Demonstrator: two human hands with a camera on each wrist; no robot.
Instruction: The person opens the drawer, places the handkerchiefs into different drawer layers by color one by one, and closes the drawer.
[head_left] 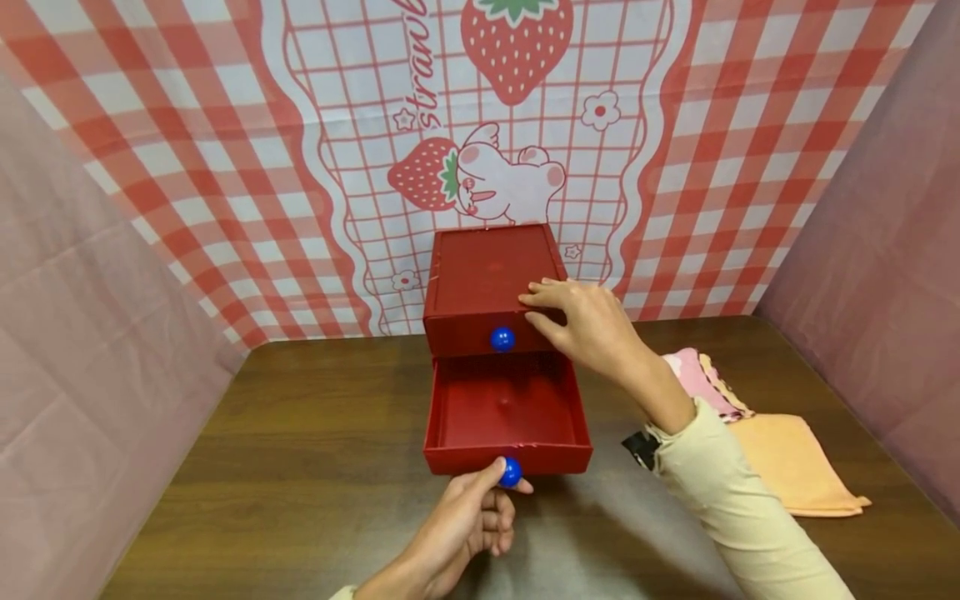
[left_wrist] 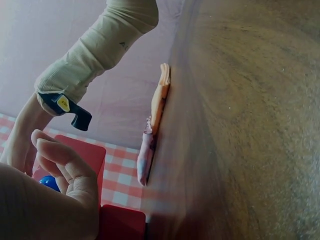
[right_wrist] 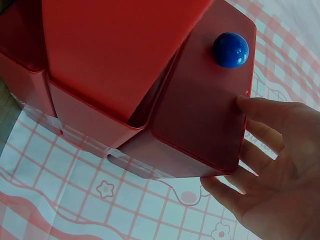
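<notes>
A red two-drawer box (head_left: 480,271) stands against the back cloth. Its lower drawer (head_left: 461,461) is pulled out and looks empty inside. My left hand (head_left: 472,521) pinches the round blue knob (head_left: 513,472) of that drawer between thumb and forefinger, the other fingers loosely bent below. The upper drawer front (right_wrist: 200,105) sits closed, with its own blue knob (right_wrist: 230,50). At the box's top right front edge rests my right hand (head_left: 592,327). Its fingers lie nearly straight over the top, and the thumb touches the front face beside the upper knob.
To the right lie a folded orange cloth (head_left: 795,462) and a pink patterned cloth (head_left: 701,383), on the brown wooden table (head_left: 315,467). A red checked cloth with strawberries (head_left: 517,50) hangs behind. Pinkish side walls (head_left: 112,333) flank the table.
</notes>
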